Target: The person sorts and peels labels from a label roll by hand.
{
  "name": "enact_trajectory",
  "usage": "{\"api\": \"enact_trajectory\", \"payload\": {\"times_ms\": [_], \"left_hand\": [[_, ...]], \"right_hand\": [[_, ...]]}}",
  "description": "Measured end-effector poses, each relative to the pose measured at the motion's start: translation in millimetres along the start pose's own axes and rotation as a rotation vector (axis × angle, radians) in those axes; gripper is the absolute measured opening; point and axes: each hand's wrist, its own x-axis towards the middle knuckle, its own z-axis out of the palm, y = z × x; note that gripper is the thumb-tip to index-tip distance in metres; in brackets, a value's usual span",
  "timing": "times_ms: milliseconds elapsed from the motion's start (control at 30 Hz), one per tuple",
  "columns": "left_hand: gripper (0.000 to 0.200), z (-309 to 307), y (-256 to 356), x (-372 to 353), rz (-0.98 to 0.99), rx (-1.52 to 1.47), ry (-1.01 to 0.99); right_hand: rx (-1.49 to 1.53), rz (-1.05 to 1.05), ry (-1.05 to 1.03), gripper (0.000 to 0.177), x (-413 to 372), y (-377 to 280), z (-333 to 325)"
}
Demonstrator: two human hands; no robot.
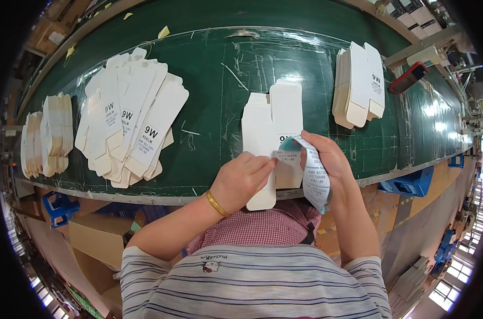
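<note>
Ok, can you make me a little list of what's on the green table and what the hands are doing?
left hand: fingers curled, pressing on the flat white box
right hand: holds the label strip over that box
fanned pile: flat boxes marked 9W, left of the hands
left stack: more flat boxes, at the far edge
right stack: flat boxes, upper right
table: green, scratched

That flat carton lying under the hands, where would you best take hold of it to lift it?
Probably by its near end, from the person's side: the carton lies flat on the table, but that end juts past the edge, leaving room for fingers beneath. The left hand rests on it there; the right hand holds a label strip.
</note>
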Motion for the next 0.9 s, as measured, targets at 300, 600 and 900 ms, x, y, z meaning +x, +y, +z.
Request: {"api": "enact_trajectory", "payload": {"times_ms": [300,600,900], "left_hand": [[0.032,2,0,0,0.014,0.003,0.024],[0.023,-6,5,-9,-0.213,-0.355,0.12],[0.034,-2,2,0,-0.106,-0.211,0.084]], "right_hand": [[-0.199,-0.479,0.056,0.022,-28,-39,-26],[-0.335,-0.353,-0.093,0.023,-34,72,-37],[-0.275,-0.255,-0.095,0.025,-29,73,-41]]}}
